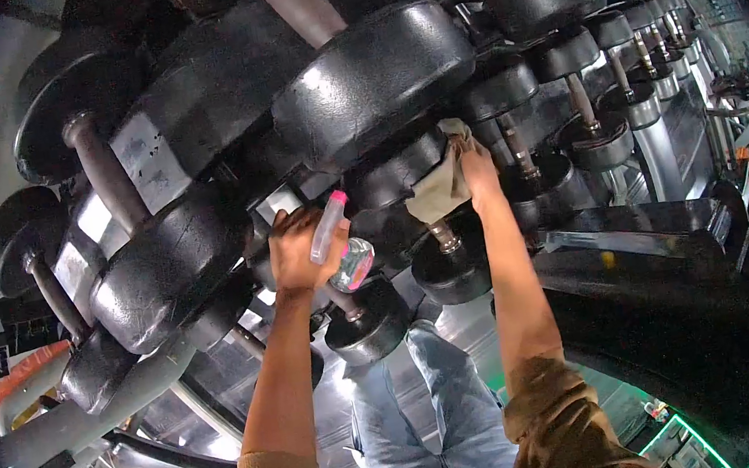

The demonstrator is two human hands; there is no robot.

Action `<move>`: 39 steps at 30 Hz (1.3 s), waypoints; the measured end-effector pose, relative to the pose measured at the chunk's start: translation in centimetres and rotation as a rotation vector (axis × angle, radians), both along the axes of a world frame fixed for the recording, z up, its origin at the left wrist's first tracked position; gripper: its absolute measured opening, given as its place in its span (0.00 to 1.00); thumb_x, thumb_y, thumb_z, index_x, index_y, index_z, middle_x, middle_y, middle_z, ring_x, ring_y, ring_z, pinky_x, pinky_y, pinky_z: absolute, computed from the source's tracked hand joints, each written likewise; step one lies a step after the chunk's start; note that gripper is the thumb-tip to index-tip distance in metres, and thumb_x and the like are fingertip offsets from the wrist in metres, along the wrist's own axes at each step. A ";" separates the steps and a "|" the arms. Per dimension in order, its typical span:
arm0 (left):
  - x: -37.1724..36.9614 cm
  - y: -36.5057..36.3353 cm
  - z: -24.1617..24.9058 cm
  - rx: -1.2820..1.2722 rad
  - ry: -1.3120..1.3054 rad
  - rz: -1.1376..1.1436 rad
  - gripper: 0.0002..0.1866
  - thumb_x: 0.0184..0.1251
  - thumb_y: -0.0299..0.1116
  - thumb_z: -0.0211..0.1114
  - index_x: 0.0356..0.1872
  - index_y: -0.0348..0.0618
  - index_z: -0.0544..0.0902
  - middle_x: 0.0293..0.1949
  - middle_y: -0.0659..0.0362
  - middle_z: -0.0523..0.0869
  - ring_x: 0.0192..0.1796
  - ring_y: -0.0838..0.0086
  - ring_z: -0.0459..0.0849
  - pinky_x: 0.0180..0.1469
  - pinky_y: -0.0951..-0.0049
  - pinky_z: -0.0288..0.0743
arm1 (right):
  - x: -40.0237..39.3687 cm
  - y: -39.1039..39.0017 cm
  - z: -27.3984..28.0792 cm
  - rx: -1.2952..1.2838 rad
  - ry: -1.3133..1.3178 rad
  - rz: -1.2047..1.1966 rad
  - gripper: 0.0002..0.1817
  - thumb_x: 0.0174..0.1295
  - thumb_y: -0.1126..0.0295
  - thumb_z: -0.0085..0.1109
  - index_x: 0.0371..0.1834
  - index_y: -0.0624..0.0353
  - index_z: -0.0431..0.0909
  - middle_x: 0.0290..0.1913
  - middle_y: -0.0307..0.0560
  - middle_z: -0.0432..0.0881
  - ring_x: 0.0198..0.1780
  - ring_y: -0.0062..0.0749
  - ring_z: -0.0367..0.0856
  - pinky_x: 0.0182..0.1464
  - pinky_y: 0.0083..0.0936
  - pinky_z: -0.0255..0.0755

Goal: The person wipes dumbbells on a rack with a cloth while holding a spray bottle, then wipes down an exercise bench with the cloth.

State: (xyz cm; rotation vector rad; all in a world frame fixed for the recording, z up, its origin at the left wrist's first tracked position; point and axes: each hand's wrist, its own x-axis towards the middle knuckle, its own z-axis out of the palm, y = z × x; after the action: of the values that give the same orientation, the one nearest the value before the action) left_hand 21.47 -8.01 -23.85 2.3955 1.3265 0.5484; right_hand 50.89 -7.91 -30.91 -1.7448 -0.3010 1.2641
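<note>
Wiping along a dumbbell rack (656, 162): the right hand (479, 170) presses a tan cloth (439, 184) against the round end of a dumbbell (404, 169) in the middle row, fingers closed over the cloth's upper edge. The left hand (297, 253) is wrapped around a small clear spray bottle (344, 252) with a pink cap, held just in front of the same row, nozzle pointing up and right toward the weights.

Risks, as judged from this view:

- Cloth hangs loose below the hand and drapes near the handle (445, 236) of a lower dumbbell (453, 266); it could snag there and pull out of the grip.
- Pushing hard on a rounded weight end could roll it in its cradle (how firmly it sits cannot be told), pinching fingers against the neighbouring weight.
- Bottle is gripped around its body only; a wet surface would let it slip and drop toward the jeans (434, 414) and floor below.
- Spray landing on the handles would leave them slick.
- Both arms are stretched in under the large upper dumbbell (374, 80), so a knock upward would meet metal.
</note>
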 end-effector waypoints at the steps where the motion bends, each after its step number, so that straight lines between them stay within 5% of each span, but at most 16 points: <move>1: 0.0 0.1 0.1 -0.035 0.010 -0.002 0.16 0.64 0.42 0.60 0.42 0.41 0.85 0.32 0.51 0.86 0.35 0.55 0.84 0.48 0.54 0.72 | -1.4 -0.3 2.6 0.030 -0.210 0.030 0.25 0.68 0.59 0.56 0.61 0.64 0.75 0.55 0.50 0.81 0.53 0.34 0.80 0.57 0.30 0.70; 3: -0.2 0.1 0.0 -0.072 0.029 -0.005 0.17 0.65 0.43 0.60 0.42 0.40 0.84 0.32 0.50 0.86 0.35 0.54 0.84 0.49 0.53 0.71 | -3.7 -1.2 5.8 0.170 -0.424 0.047 0.18 0.65 0.68 0.58 0.57 0.63 0.79 0.54 0.51 0.83 0.53 0.35 0.81 0.58 0.28 0.69; 7: -0.3 -0.1 0.1 -0.014 -0.063 -0.006 0.16 0.64 0.42 0.60 0.37 0.38 0.84 0.30 0.48 0.85 0.34 0.52 0.83 0.46 0.51 0.72 | -7.1 -3.7 7.5 0.519 -1.005 0.312 0.28 0.46 0.75 0.67 0.55 0.47 0.81 0.61 0.46 0.79 0.55 0.49 0.79 0.58 0.38 0.72; 11: -0.5 0.1 -0.4 0.102 -0.151 0.014 0.11 0.58 0.40 0.64 0.24 0.43 0.82 0.23 0.55 0.81 0.29 0.57 0.82 0.38 0.59 0.73 | -9.2 -4.7 8.6 0.510 -1.099 0.544 0.31 0.41 0.75 0.68 0.54 0.40 0.82 0.64 0.30 0.77 0.42 0.41 0.78 0.44 0.30 0.80; 13: -0.8 -0.1 -1.0 0.093 -0.108 0.053 0.13 0.60 0.42 0.63 0.24 0.43 0.82 0.23 0.54 0.81 0.29 0.56 0.82 0.37 0.58 0.74 | -9.5 -4.6 8.1 0.517 -1.239 0.717 0.31 0.40 0.75 0.69 0.52 0.37 0.83 0.65 0.24 0.76 0.37 0.36 0.77 0.35 0.26 0.81; 16: -0.8 -0.4 -1.1 0.087 -0.099 0.127 0.16 0.64 0.44 0.61 0.25 0.42 0.82 0.22 0.52 0.81 0.29 0.53 0.81 0.35 0.56 0.74 | -9.2 -4.2 8.0 0.555 -1.268 0.739 0.31 0.37 0.74 0.71 0.52 0.38 0.83 0.64 0.22 0.76 0.37 0.33 0.82 0.34 0.25 0.81; 20: -0.6 -0.3 -0.3 0.061 -0.265 0.133 0.18 0.65 0.45 0.60 0.26 0.40 0.83 0.23 0.49 0.81 0.28 0.50 0.81 0.34 0.54 0.74 | -9.7 -4.0 8.7 0.550 -1.255 0.832 0.27 0.42 0.72 0.68 0.51 0.37 0.83 0.64 0.24 0.77 0.33 0.35 0.84 0.33 0.28 0.81; 22: -0.8 -0.4 -0.6 0.044 -0.278 0.142 0.18 0.65 0.45 0.60 0.27 0.40 0.83 0.24 0.49 0.82 0.28 0.50 0.81 0.34 0.54 0.74 | -11.0 -3.2 10.1 -0.057 -1.196 1.541 0.10 0.57 0.64 0.59 0.41 0.45 0.85 0.48 0.44 0.87 0.36 0.35 0.86 0.28 0.32 0.79; 23: -1.0 -0.4 -0.9 0.028 -0.290 0.156 0.18 0.65 0.45 0.60 0.27 0.39 0.84 0.24 0.48 0.82 0.28 0.50 0.81 0.34 0.54 0.74 | -11.8 -4.8 5.7 0.309 -1.292 1.275 0.09 0.62 0.63 0.53 0.36 0.46 0.85 0.36 0.47 0.88 0.37 0.34 0.87 0.31 0.33 0.78; 24: -0.9 -0.3 -0.9 0.028 -0.286 0.151 0.18 0.65 0.45 0.60 0.27 0.39 0.84 0.24 0.48 0.82 0.28 0.50 0.81 0.34 0.54 0.74 | -12.9 -4.3 8.4 0.105 -1.269 1.457 0.08 0.61 0.65 0.54 0.36 0.45 0.85 0.36 0.41 0.87 0.38 0.33 0.87 0.35 0.33 0.77; 30: -0.8 -0.3 -0.3 0.075 -0.288 0.095 0.15 0.62 0.41 0.62 0.27 0.38 0.84 0.23 0.48 0.83 0.27 0.51 0.81 0.34 0.54 0.73 | -14.4 -4.7 4.5 0.171 -1.282 1.363 0.06 0.59 0.65 0.55 0.34 0.45 0.83 0.36 0.37 0.85 0.43 0.33 0.86 0.38 0.33 0.76; 32: -0.7 -0.3 -0.2 0.011 -0.314 0.131 0.13 0.60 0.39 0.62 0.28 0.38 0.84 0.23 0.48 0.82 0.27 0.51 0.81 0.34 0.54 0.73 | -13.4 -4.6 3.8 0.309 -1.329 1.345 0.16 0.58 0.69 0.56 0.49 0.48 0.82 0.31 0.45 0.87 0.30 0.40 0.88 0.29 0.35 0.78; 33: -0.7 -0.2 -0.3 0.014 -0.312 0.131 0.13 0.60 0.39 0.62 0.28 0.38 0.84 0.23 0.48 0.82 0.27 0.51 0.81 0.34 0.54 0.73 | -13.2 -4.2 4.4 0.218 -1.287 1.420 0.22 0.58 0.68 0.55 0.58 0.41 0.78 0.44 0.44 0.87 0.30 0.39 0.87 0.28 0.35 0.79; 34: -0.7 -0.1 -0.5 0.044 -0.289 0.121 0.12 0.59 0.38 0.62 0.28 0.39 0.84 0.23 0.48 0.82 0.27 0.51 0.81 0.34 0.55 0.73 | -12.9 -4.3 5.1 0.224 -1.284 1.418 0.22 0.58 0.68 0.55 0.58 0.41 0.78 0.44 0.44 0.87 0.30 0.39 0.87 0.28 0.35 0.79; 37: -1.0 0.0 -0.8 0.069 -0.222 0.115 0.11 0.59 0.38 0.62 0.29 0.39 0.85 0.22 0.49 0.82 0.27 0.51 0.81 0.34 0.55 0.73 | -12.1 -4.8 7.2 0.341 -1.267 1.059 0.23 0.58 0.67 0.56 0.59 0.36 0.78 0.68 0.26 0.74 0.33 0.33 0.88 0.29 0.37 0.81; 39: -0.9 -0.1 -0.4 0.055 -0.235 0.093 0.10 0.58 0.37 0.63 0.30 0.40 0.85 0.21 0.50 0.81 0.26 0.52 0.80 0.33 0.55 0.73 | -11.4 -4.6 7.6 0.458 -1.200 0.835 0.23 0.55 0.68 0.59 0.56 0.34 0.79 0.66 0.22 0.75 0.34 0.28 0.88 0.30 0.31 0.82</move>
State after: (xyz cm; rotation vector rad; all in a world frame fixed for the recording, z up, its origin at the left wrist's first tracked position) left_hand 20.59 -8.11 -24.20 2.2374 1.3378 0.8741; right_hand 39.51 -12.48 -23.31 -1.7930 -1.9783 0.3738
